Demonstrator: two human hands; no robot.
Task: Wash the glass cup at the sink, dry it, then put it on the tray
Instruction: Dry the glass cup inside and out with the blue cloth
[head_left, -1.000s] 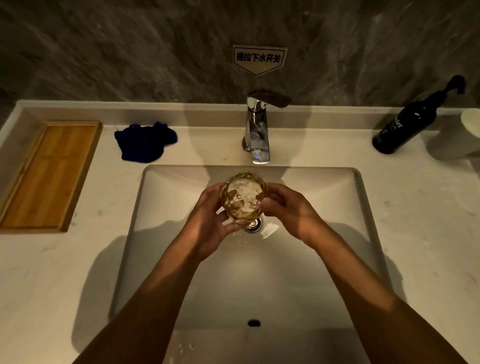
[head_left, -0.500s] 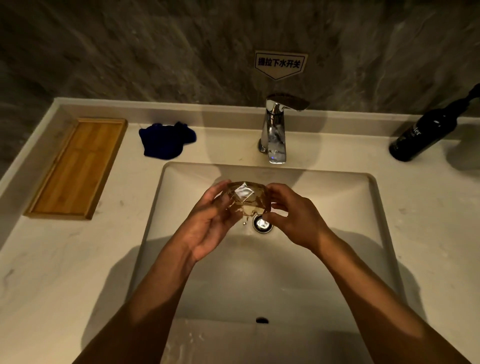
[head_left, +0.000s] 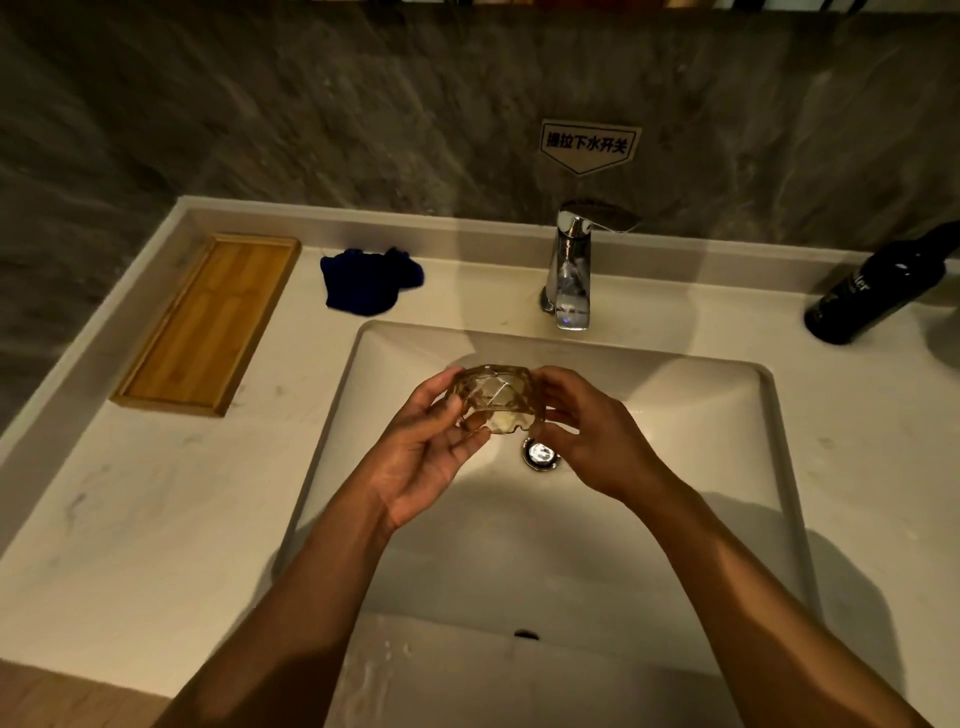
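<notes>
A faceted amber glass cup (head_left: 496, 397) hangs over the white sink basin (head_left: 691, 415), turned mouth down and tilted. My left hand (head_left: 431, 447) grips its left side and my right hand (head_left: 592, 441) grips its right side. Just below the cup lies the chrome drain (head_left: 540, 454). No water runs from the chrome faucet (head_left: 571, 270) behind the basin. A crumpled dark blue cloth (head_left: 366, 283) lies on the counter left of the faucet. An empty bamboo tray (head_left: 208, 322) sits at the counter's far left.
A black pump bottle (head_left: 878, 291) lies at an angle at the back right of the pale stone counter (head_left: 156, 519). A sign with Chinese characters (head_left: 589, 145) hangs on the dark marble wall. An overflow slot (head_left: 525, 634) shows in the sink's near wall.
The cup has tipped from mouth-up to mouth-down between my hands. My view has swung left, so the tray and cloth sit nearer the middle.
</notes>
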